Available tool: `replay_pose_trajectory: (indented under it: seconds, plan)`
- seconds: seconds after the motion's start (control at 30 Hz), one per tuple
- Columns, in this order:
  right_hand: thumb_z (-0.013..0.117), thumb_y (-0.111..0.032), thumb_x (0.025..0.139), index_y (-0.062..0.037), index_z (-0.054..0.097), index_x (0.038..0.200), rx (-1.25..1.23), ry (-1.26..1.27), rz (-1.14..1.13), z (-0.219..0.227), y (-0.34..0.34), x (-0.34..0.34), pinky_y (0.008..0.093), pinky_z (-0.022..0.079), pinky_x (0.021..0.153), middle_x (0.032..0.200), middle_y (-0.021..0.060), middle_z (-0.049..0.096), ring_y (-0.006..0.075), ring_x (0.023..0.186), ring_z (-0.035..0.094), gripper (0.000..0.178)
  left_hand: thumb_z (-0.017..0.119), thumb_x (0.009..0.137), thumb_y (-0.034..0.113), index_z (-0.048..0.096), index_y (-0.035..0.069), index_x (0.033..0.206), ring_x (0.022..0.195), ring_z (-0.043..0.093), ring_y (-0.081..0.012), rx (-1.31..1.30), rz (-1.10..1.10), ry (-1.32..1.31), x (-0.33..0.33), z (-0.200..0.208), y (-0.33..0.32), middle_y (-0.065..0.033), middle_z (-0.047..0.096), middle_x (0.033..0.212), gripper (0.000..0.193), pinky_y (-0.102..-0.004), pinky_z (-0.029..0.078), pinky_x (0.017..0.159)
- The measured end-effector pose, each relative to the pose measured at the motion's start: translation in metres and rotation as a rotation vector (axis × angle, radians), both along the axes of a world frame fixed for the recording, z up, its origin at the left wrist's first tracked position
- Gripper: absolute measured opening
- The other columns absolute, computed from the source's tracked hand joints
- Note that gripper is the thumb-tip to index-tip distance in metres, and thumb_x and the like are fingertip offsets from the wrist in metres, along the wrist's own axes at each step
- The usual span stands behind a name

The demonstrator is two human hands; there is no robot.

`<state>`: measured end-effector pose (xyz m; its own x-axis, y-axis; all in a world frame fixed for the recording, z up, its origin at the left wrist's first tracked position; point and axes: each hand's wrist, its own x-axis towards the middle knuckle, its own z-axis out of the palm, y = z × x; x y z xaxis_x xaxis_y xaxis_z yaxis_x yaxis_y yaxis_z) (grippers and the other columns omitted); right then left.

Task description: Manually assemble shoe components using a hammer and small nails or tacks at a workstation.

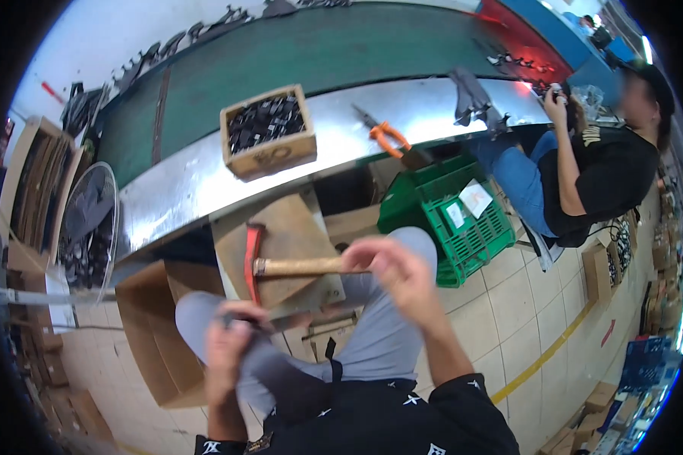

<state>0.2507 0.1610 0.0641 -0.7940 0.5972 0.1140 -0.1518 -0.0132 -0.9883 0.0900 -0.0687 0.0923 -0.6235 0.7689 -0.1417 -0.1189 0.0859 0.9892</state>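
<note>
A hammer (253, 262) with a red head and a pale wooden handle lies level over a brown board (296, 227) in front of my knees. My right hand (398, 277) is curled at the far right end of its handle, slightly blurred. My left hand (229, 345), above my left thigh, is closed on a small dark piece (243, 321) whose kind I cannot make out. A dark grey strip (292, 379) lies across my lap beside this hand.
On the metal ledge sit a wooden box (269, 159) of small black parts and orange-handled pliers (388, 136). Behind runs a green conveyor belt (319, 53). Below are a green crate (470, 235) and a cardboard box (148, 341). A co-worker (607, 167) sits at right.
</note>
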Motion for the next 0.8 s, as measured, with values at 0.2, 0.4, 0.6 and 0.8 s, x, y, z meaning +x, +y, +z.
replay_pose_trajectory:
  seconds: [0.2, 0.4, 0.6, 0.8]
  plan:
    - [0.062, -0.031, 0.094, 0.0032, 0.058, 0.118, 0.791, -0.557, -0.682, -0.044, 0.285, -0.002, 0.0458, 0.053, 0.079, 0.099, 0.0225, 0.069, 0.0371, 0.091, 0.069, 0.041, 0.042, 0.104, 0.033, 0.067, -0.002, 0.103, 0.095, 0.063, -0.0217, -0.062, 0.717, 0.732, -0.211, 0.025, -0.089, -0.0123, 0.067, 0.104, 0.043, -0.0344, 0.047, 0.09]
    - [0.066, -0.031, 0.092, 0.0038, 0.056, 0.109, 0.851, -0.917, -0.704, -0.098, 0.398, -0.036, 0.0534, 0.051, 0.089, 0.113, 0.0284, 0.06, 0.0462, 0.106, 0.061, 0.04, 0.041, 0.106, 0.038, 0.057, -0.009, 0.128, 0.12, 0.056, -0.0357, -0.151, 1.264, 1.2, -0.431, 0.029, -0.241, -0.0237, 0.061, 0.127, 0.054, -0.0392, 0.039, 0.105]
    - [0.064, -0.019, 0.094, 0.0051, 0.065, 0.102, 0.132, 0.076, -0.681, -0.04, 0.355, -0.109, 0.0276, 0.053, 0.052, 0.073, 0.0111, 0.068, 0.0149, 0.057, 0.066, 0.026, 0.07, 0.087, 0.038, 0.016, -0.009, 0.151, 0.144, 0.024, -0.0463, -0.766, 1.184, 1.783, -0.445, -0.039, -0.224, -0.0373, 0.025, 0.152, 0.096, -0.0499, 0.02, 0.119]
    - [0.06, -0.027, 0.1, 0.0041, 0.059, 0.113, -0.096, 0.36, -0.278, 0.072, 0.185, -0.172, 0.0267, 0.057, 0.064, 0.086, 0.011, 0.065, 0.0147, 0.072, 0.067, 0.033, 0.077, 0.075, 0.024, 0.009, 0.001, 0.156, 0.151, 0.008, -0.0328, -0.06, 0.181, 1.266, -0.157, 0.026, 0.089, -0.0188, 0.013, 0.163, 0.109, -0.0417, 0.006, 0.122]
